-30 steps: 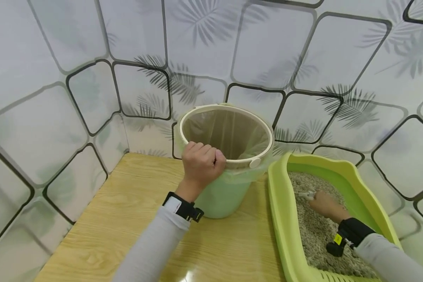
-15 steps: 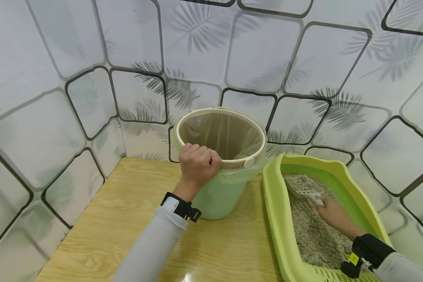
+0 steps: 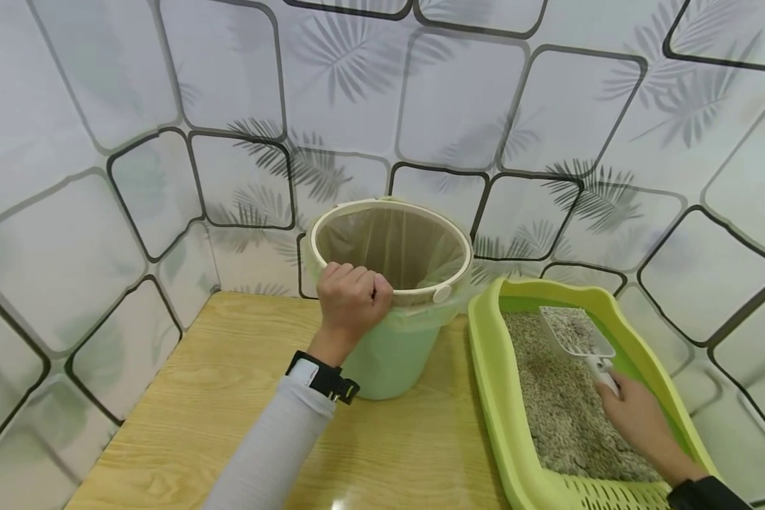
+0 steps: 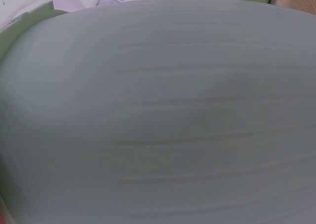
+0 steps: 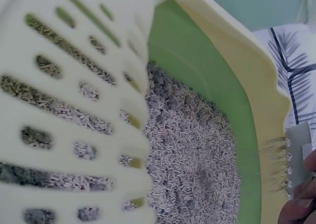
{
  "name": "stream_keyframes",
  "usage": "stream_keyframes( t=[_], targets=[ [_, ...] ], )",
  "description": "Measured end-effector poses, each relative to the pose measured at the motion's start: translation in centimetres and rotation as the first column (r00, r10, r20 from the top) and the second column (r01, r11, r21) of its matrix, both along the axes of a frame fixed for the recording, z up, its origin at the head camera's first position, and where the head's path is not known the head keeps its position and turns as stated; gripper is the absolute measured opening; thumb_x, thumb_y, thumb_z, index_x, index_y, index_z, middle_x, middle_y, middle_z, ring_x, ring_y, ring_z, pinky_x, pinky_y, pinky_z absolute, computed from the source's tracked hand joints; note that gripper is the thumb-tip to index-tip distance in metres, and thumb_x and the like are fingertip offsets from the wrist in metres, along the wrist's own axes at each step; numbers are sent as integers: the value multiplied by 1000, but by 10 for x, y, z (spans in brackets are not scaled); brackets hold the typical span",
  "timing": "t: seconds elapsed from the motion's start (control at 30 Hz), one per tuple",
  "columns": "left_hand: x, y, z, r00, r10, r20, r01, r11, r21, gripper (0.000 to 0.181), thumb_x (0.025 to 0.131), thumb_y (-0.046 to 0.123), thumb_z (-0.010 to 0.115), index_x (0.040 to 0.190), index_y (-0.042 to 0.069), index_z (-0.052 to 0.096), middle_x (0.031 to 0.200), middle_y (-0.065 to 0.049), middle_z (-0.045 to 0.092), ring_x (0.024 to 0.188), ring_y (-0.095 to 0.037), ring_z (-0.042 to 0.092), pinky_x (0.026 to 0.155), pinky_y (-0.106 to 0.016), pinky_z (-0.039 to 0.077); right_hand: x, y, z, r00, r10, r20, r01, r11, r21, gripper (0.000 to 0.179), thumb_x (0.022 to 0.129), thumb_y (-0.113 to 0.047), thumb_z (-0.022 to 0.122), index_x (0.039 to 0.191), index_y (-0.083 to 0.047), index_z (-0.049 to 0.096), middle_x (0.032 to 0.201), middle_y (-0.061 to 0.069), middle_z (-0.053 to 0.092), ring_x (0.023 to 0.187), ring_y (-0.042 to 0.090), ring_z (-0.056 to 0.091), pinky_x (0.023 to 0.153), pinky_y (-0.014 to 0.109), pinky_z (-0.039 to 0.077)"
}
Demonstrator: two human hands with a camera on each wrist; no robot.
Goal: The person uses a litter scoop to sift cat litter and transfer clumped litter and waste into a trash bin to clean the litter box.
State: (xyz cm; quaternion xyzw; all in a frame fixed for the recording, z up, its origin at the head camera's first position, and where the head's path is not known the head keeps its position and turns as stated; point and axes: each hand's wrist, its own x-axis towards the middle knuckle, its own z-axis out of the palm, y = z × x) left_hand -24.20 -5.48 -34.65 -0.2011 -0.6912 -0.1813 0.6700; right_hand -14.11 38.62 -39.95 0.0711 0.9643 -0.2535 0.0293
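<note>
My left hand (image 3: 353,303) grips the cream rim (image 3: 421,290) of a pale green bin (image 3: 389,358), its fingers curled over the edge. A clear plastic liner (image 3: 389,244) hangs inside. In the left wrist view the bin's ribbed wall (image 4: 197,125) fills nearly everything. My right hand (image 3: 637,418) holds a white litter scoop (image 3: 570,329) by its handle, with the slotted pan level above the litter (image 3: 554,411). Pale litter pellets show at the pan. In the right wrist view only fingertips (image 5: 298,199) and a grey piece of the scoop (image 5: 297,152) appear at the right edge.
The yellow-green litter box (image 3: 494,397) stands just right of the bin, with a slotted ledge (image 3: 605,492) at its near end. Both rest on a wood-grain surface (image 3: 229,411). A patterned curtain wall (image 3: 344,106) stands close behind and at left.
The scoop has come up out of the litter, its pan now in full view, and the right hand has moved toward me and rightward. My left hand keeps its hold on the rim.
</note>
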Motion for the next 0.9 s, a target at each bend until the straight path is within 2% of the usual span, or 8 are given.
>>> stream_keyframes(
  t=[0.07, 0.23, 0.33, 0.43, 0.57, 0.67, 0.77, 0.9],
  targets=[
    [0, 0, 0, 1000, -2, 0, 2, 1000, 0, 39, 79, 12, 52, 44, 12, 34, 42, 0, 29, 42, -17, 27, 51, -32, 32, 3, -1, -1, 999, -25, -25, 25, 1000, 5, 47, 107, -34, 33, 120, 6, 52, 67, 2, 45, 52, 13, 39, 50, 30, 35],
    [-1, 1, 0, 1000, -1, 1, 1, 1000, 0, 39, 80, 12, 51, 44, 11, 35, 41, -1, 31, 41, -18, 29, 51, -32, 33, 7, -4, 1, 992, -70, -109, 69, 997, -17, 56, 108, -33, 31, 136, 12, 45, 71, 6, 50, 53, 14, 44, 49, 31, 38],
    [-1, 1, 0, 1000, 3, 9, -3, 1000, -1, 39, 80, 12, 50, 44, 11, 35, 41, -1, 32, 41, -18, 31, 51, -32, 33, 7, -4, 3, 982, -75, -174, 71, 997, -30, 52, 108, -32, 32, 132, 12, 46, 70, 8, 49, 52, 14, 42, 48, 31, 38],
    [0, 1, 1, 1000, 2, 11, -2, 1000, -2, 39, 80, 12, 51, 44, 11, 36, 40, -1, 32, 41, -18, 31, 51, -32, 33, 6, -5, 6, 966, -81, -244, 78, 997, -23, 52, 108, -29, 35, 135, 14, 46, 73, 11, 52, 53, 13, 42, 48, 30, 37],
    [0, 0, 2, 1000, 2, 1, -2, 1000, -2, 39, 80, 12, 50, 44, 11, 36, 40, -1, 32, 41, -18, 30, 51, -32, 33, 2, -5, 11, 951, -97, -292, 105, 994, 12, 55, 106, -26, 39, 142, 16, 43, 85, 25, 60, 57, 15, 46, 50, 30, 37],
    [0, 0, 3, 1000, 2, -6, -2, 1000, -1, 39, 79, 11, 50, 43, 11, 36, 40, -1, 31, 41, -18, 30, 51, -31, 33, -1, -4, 14, 951, -99, -294, 122, 991, 62, 55, 105, -24, 42, 142, 17, 42, 98, 34, 63, 61, 18, 50, 52, 30, 37],
    [0, -1, 3, 1000, 5, -4, -5, 1000, -3, 39, 80, 11, 49, 43, 11, 35, 40, -1, 30, 41, -18, 28, 50, -31, 32, -1, -2, 15, 951, -72, -300, 114, 985, 126, 48, 102, -21, 45, 135, 14, 48, 88, 30, 64, 59, 20, 50, 50, 31, 36],
    [0, -1, 2, 1000, 7, 3, -7, 1000, -2, 39, 80, 12, 49, 44, 11, 35, 40, -1, 30, 41, -17, 28, 50, -32, 32, 0, 2, 13, 946, -9, -325, 81, 975, 209, 26, 98, -15, 46, 106, 9, 54, 66, 10, 54, 53, 19, 43, 49, 31, 31]
  ],
)
